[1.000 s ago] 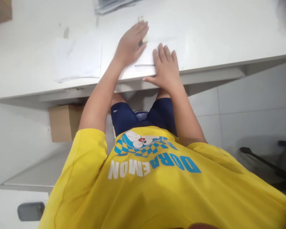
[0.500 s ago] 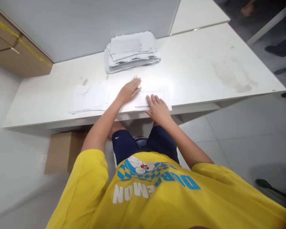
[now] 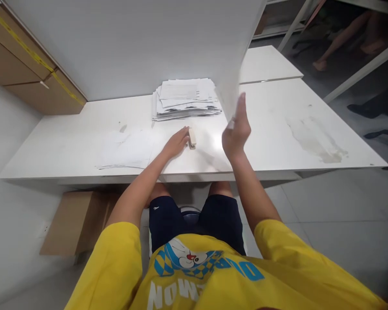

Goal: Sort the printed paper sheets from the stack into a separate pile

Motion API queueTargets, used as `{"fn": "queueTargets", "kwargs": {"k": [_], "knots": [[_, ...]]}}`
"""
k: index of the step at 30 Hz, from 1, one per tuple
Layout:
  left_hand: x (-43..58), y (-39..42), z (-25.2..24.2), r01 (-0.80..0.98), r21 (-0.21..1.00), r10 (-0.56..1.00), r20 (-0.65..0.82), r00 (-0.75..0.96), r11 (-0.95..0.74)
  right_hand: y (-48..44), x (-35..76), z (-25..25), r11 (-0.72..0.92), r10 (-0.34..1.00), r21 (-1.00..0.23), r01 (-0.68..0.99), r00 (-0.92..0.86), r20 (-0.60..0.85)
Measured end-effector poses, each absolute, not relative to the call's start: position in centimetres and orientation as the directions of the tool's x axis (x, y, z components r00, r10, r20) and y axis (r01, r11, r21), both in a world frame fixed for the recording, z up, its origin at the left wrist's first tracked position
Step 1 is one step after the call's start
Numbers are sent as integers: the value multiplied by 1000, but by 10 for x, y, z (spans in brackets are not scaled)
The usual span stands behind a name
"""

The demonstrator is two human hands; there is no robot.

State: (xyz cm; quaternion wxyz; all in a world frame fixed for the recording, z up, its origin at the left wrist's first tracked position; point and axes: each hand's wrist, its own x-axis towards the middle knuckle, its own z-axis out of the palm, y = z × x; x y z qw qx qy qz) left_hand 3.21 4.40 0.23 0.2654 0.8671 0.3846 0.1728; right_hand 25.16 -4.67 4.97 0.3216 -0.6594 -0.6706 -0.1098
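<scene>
Right-hand grip [image 3: 236, 134] on sheet [image 3: 231, 92] aloft (stapler [image 3: 192, 137] touching left hand [image 3: 175, 144])

Table: long white rectangular laminate table [image 3: 278, 142], with a grey stain [image 3: 313, 140] toward its right end.
Behind it: smaller white tabletop [image 3: 265, 64], just beside the far edge.
Wall: plain pale grey partition panel [image 3: 116, 47].
Far left: brown cardboard cartons with yellow tape [image 3: 22, 64].
Under the table: brown cardboard box [image 3: 74, 221].
Floor: pale grey glossy tiles [image 3: 336, 224].

Tabletop [image 3: 294, 129] right of the stapler [image 3: 192, 138] lies open; the paper stack [image 3: 186, 100] blocks the back, loose sheets [image 3: 126, 150] the left.
</scene>
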Motion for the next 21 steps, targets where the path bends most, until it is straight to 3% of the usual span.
{"fn": "queueTargets", "kwargs": {"k": [3, 5, 12, 14, 18, 21], "knots": [[32, 44, 4, 567, 595, 754, 104, 649, -570, 37, 253, 64, 100, 780, -261, 960, 87, 620], [32, 44, 5, 573, 581, 754, 111, 647, -578, 87, 247, 62, 105, 824, -257, 961, 60, 564], [30, 40, 7, 631, 520, 762, 62, 645, -576, 162, 224, 44, 135, 989, -249, 959, -116, 89], [29, 38, 8, 620, 537, 761, 66, 645, -572, 167, 226, 42, 136, 991, -255, 957, -133, 30], [28, 37, 9, 632, 548, 779, 59, 624, -548, 170, 229, 42, 127, 991, -241, 962, -136, -19], [31, 39, 8, 633, 534, 777, 74, 625, -560, 159, 203, 46, 223, 974, -177, 959, -211, 86]]}}
